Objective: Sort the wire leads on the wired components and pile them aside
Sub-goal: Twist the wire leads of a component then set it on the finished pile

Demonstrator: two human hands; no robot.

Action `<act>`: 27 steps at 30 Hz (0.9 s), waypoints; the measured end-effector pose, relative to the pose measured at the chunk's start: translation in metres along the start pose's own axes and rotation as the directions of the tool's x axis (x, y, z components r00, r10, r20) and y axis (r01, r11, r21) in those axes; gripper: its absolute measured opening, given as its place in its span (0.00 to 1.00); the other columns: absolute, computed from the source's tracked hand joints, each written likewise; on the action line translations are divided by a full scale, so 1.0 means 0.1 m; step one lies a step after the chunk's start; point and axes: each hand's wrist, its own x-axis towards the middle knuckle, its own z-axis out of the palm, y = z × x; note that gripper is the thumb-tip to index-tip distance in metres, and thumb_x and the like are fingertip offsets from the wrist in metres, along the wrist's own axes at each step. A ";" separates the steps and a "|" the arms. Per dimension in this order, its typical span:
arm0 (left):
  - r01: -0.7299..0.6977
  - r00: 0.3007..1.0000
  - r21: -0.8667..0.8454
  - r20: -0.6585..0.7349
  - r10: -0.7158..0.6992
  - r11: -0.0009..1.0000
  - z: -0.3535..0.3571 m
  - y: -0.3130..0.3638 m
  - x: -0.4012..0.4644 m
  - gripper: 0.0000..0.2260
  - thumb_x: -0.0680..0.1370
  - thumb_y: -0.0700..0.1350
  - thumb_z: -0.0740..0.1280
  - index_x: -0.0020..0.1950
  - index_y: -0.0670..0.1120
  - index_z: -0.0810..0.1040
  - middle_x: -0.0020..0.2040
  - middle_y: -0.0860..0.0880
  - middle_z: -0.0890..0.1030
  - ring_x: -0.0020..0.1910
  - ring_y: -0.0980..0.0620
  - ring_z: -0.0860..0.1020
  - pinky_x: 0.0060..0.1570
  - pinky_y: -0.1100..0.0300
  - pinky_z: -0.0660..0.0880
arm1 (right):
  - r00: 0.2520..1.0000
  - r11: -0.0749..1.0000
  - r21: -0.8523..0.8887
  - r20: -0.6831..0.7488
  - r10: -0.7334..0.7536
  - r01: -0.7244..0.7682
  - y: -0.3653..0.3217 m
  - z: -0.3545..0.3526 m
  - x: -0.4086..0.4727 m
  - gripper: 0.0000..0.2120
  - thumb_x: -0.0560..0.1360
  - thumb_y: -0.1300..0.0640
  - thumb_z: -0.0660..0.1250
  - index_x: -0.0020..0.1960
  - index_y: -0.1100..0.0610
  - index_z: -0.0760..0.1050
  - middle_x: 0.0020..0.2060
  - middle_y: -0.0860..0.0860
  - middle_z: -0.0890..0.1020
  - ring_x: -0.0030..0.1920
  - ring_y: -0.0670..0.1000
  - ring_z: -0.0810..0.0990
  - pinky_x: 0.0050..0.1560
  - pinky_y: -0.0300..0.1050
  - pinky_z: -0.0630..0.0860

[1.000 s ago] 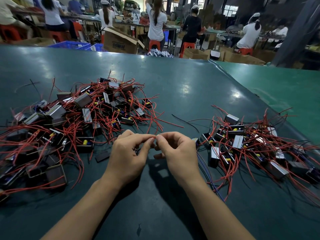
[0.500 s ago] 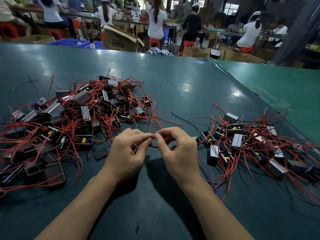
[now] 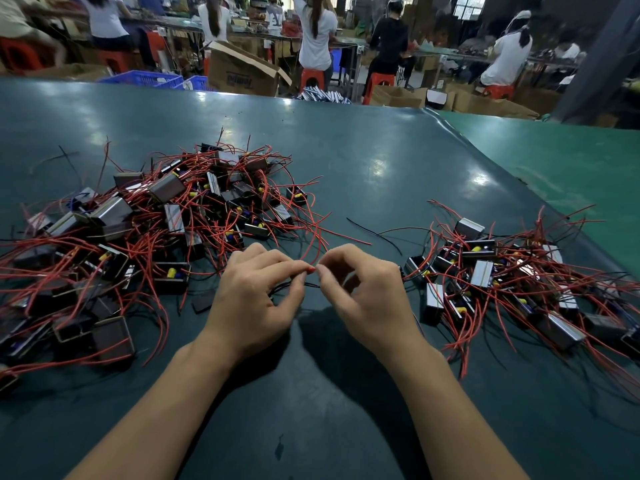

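A dark green table is filling most of the frame, carrying a big tangled heap of wired components at centre left and a smaller pile at centre right. Between them, at the middle of the frame, the left hand and right hand are meeting fingertip to fingertip, each pinching a thin red lead, with a black lead running just beneath; the component they belong to is hiding behind the hands. To do this step well, I judge the hands should be keeping the pinches light and close, drawing the leads straight and apart without kinking them, before setting the piece on the right pile.
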 end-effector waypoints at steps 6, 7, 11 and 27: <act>-0.020 0.999 -0.045 -0.042 0.018 0.999 -0.01 0.00 0.01 0.10 0.75 0.44 0.65 0.47 0.41 0.85 0.39 0.50 0.82 0.37 0.47 0.73 0.40 0.44 0.72 | 0.892 0.754 0.482 0.169 0.420 -0.446 -0.06 0.03 0.03 0.07 0.75 0.65 0.70 0.41 0.54 0.80 0.32 0.48 0.82 0.34 0.45 0.80 0.35 0.41 0.79; -0.025 0.999 -0.050 -0.041 0.023 0.998 -0.02 0.00 0.01 0.10 0.75 0.43 0.65 0.47 0.41 0.85 0.39 0.50 0.82 0.37 0.47 0.73 0.40 0.44 0.72 | 0.875 0.702 0.530 0.205 0.439 -0.477 -0.07 0.03 0.04 0.07 0.75 0.66 0.70 0.42 0.56 0.81 0.32 0.49 0.82 0.34 0.46 0.80 0.35 0.41 0.79; -0.050 0.999 -0.043 -0.019 0.049 0.998 -0.01 -0.03 0.00 0.10 0.75 0.43 0.65 0.45 0.41 0.85 0.38 0.49 0.81 0.36 0.46 0.74 0.39 0.44 0.72 | 0.796 0.563 0.570 0.344 0.498 -0.599 -0.08 -0.02 0.05 0.05 0.76 0.67 0.68 0.43 0.61 0.82 0.30 0.51 0.82 0.32 0.45 0.79 0.34 0.37 0.78; -0.135 0.991 0.021 0.009 0.135 0.991 0.02 -0.06 -0.02 0.09 0.76 0.42 0.67 0.50 0.41 0.85 0.40 0.49 0.81 0.38 0.45 0.72 0.38 0.45 0.71 | 0.562 0.334 0.491 0.446 0.697 -0.805 -0.16 -0.03 0.06 0.16 0.78 0.57 0.65 0.32 0.56 0.75 0.22 0.48 0.72 0.21 0.44 0.65 0.19 0.34 0.58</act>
